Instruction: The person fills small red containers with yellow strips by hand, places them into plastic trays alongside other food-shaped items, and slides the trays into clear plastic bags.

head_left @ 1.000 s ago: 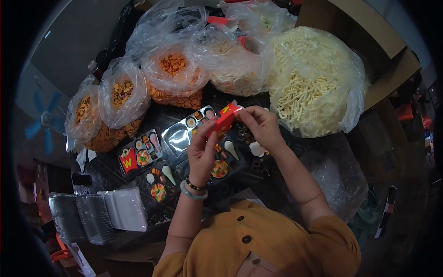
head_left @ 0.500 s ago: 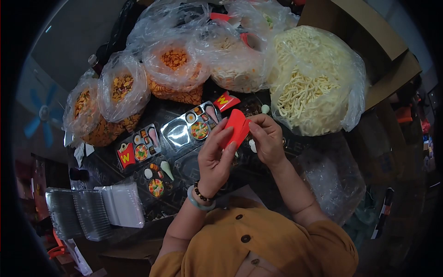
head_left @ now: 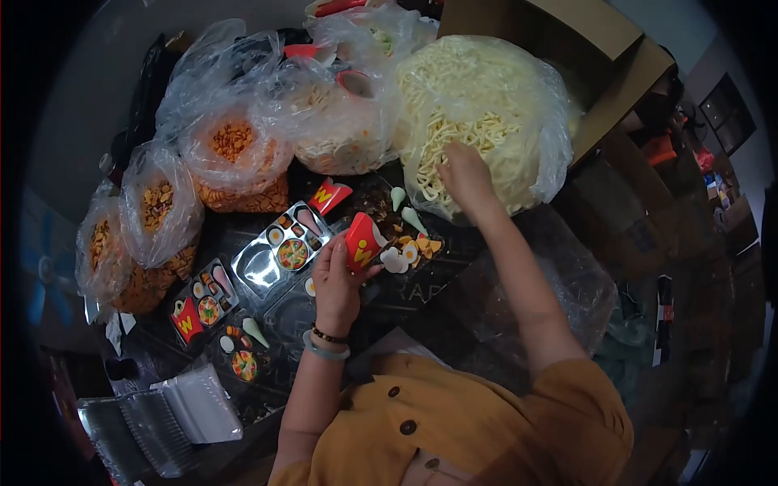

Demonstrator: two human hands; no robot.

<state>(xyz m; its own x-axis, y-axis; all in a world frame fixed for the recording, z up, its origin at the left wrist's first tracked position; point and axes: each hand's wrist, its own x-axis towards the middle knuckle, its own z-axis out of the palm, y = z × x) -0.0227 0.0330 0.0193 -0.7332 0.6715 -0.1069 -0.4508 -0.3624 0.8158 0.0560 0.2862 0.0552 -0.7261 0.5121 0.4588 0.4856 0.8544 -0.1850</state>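
My left hand (head_left: pixel 336 283) is closed round a small red fries carton (head_left: pixel 362 245) with a yellow "W" on its front, held upright above the dark table. At the big clear bag (head_left: pixel 545 154) of pale-yellow, fry-shaped sticks (head_left: pixel 486 130), my right hand (head_left: pixel 468 178) reaches into the opening. Its fingers are curled against the sticks, and whatever they grip is hidden. Close to the left hand lies a clear tray (head_left: pixel 258 266) with a miniature pizza, an egg and other toy-like food pieces. Another red carton (head_left: pixel 330 196) lies just beyond that tray.
Clear bags of orange pieces (head_left: pixel 243 178) and white pieces (head_left: pixel 344 154) line the back. A filled tray (head_left: pixel 209 304) and loose miniatures (head_left: pixel 243 364) lie left. Stacked clear trays (head_left: pixel 154 429) stand at front left. A cardboard box (head_left: pixel 559 32) is at back right.
My right hand has left the red carton and moved right into the bag of sticks. The left hand keeps the carton, now turned with its "W" showing. The view has shifted right.
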